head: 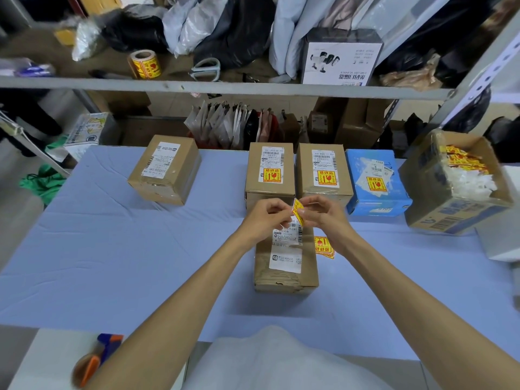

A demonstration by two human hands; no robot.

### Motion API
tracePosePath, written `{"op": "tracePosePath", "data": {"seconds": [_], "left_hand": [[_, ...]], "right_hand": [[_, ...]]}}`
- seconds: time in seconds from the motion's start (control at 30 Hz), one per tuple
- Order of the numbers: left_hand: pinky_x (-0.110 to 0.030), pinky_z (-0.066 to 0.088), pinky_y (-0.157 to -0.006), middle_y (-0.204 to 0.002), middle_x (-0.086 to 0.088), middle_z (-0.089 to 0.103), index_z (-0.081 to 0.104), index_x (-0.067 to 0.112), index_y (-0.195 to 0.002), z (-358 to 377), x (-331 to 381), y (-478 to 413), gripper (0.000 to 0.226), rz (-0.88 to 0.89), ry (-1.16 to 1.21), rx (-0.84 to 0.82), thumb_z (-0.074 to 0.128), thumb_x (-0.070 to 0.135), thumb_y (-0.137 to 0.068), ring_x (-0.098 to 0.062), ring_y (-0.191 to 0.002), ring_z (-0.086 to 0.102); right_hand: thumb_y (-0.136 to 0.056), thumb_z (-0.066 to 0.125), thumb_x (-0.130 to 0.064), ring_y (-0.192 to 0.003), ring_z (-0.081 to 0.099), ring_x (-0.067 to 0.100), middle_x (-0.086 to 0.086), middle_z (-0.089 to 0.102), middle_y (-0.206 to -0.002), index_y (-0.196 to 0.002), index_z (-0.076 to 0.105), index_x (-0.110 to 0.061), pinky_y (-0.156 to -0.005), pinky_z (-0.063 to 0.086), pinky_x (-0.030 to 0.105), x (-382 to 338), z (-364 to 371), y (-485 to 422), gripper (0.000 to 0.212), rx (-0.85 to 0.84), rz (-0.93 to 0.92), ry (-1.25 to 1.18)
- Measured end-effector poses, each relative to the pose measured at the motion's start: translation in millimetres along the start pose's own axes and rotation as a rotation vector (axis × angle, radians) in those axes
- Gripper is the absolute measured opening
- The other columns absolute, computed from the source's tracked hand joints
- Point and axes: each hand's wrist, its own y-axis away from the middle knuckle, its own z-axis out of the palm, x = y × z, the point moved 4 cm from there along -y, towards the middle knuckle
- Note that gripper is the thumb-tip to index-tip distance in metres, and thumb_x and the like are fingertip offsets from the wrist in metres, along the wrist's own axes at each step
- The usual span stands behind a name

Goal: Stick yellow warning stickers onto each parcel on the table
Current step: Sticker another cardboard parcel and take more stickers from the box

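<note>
White garment at the near edge of the table, forearms reaching out past it. Pinching one yellow sticker between left hand and right hand, fingertips clamped on its edges, edge-up just above the near parcel mid-table. Probably peeling the backing. Could curl onto itself or the fingers if let slack; could land crooked or over the barcode of the shipping label. Easy to overlook the bare brown parcel toward the far left corner, or to snag the spare stickers just beside the near one.
</note>
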Motion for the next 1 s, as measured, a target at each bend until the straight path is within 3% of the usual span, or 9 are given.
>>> {"op": "tracePosePath", "data": {"seconds": [0.2,0.3,0.47,0.6,0.83,1.0], "left_hand": [[-0.016,0.053,-0.067,-0.084,-0.002,0.068,0.068,0.007,-0.098,2,-1,-1,0.014,0.017,-0.012,0.017,0.062,0.017,-0.091,-0.005,-0.070,0.064],[-0.021,0.055,-0.072,-0.087,-0.005,0.068,0.068,0.008,-0.098,3,-1,-1,0.013,0.032,0.001,0.009,0.061,0.016,-0.091,-0.012,-0.076,0.065],[-0.019,0.055,-0.070,-0.087,-0.006,0.069,0.069,0.005,-0.100,4,-1,-1,0.017,0.042,0.025,-0.007,0.066,0.018,-0.089,-0.012,-0.075,0.067],[-0.021,0.057,-0.072,-0.090,-0.006,0.069,0.068,0.003,-0.103,4,-4,-2,0.021,0.043,0.014,-0.017,0.063,0.018,-0.090,-0.014,-0.077,0.067],[-0.015,0.053,-0.066,-0.083,-0.003,0.067,0.065,0.013,-0.090,7,-5,-5,0.007,0.013,-0.006,0.027,0.059,0.015,-0.091,-0.011,-0.074,0.065],[-0.016,0.051,-0.064,-0.076,-0.001,0.068,0.062,0.010,-0.084,10,-4,-5,0.030,-0.014,0.010,0.036,0.059,0.039,-0.091,-0.008,-0.068,0.066]], "right_hand": [[-0.089,0.065,-0.013,-0.087,0.070,0.016,0.007,0.073,-0.094,-0.100,0.071,-0.008,-0.075,0.054,0.025,-2,4,5,0.014,-0.045,-0.065,0.059],[-0.091,0.062,-0.016,-0.083,0.072,0.022,0.012,0.074,-0.090,-0.102,0.071,-0.003,-0.074,0.058,0.028,-4,6,8,0.019,-0.083,-0.048,0.015],[-0.084,0.071,-0.019,-0.085,0.072,0.019,0.007,0.075,-0.090,-0.098,0.074,-0.010,-0.075,0.059,0.028,-6,6,11,0.017,-0.098,-0.101,0.081],[-0.089,0.065,-0.014,-0.083,0.073,0.021,0.009,0.075,-0.088,-0.100,0.074,-0.007,-0.077,0.058,0.030,-5,3,11,0.016,-0.088,-0.105,0.092],[-0.092,0.058,-0.007,-0.084,0.072,0.029,0.015,0.073,-0.088,-0.098,0.072,-0.003,-0.077,0.059,0.034,-5,4,11,0.016,-0.032,-0.075,0.075],[-0.093,0.057,-0.011,-0.078,0.072,0.022,0.010,0.074,-0.084,-0.090,0.072,-0.010,-0.073,0.059,0.029,-10,10,15,0.015,-0.050,-0.141,0.123]]}}
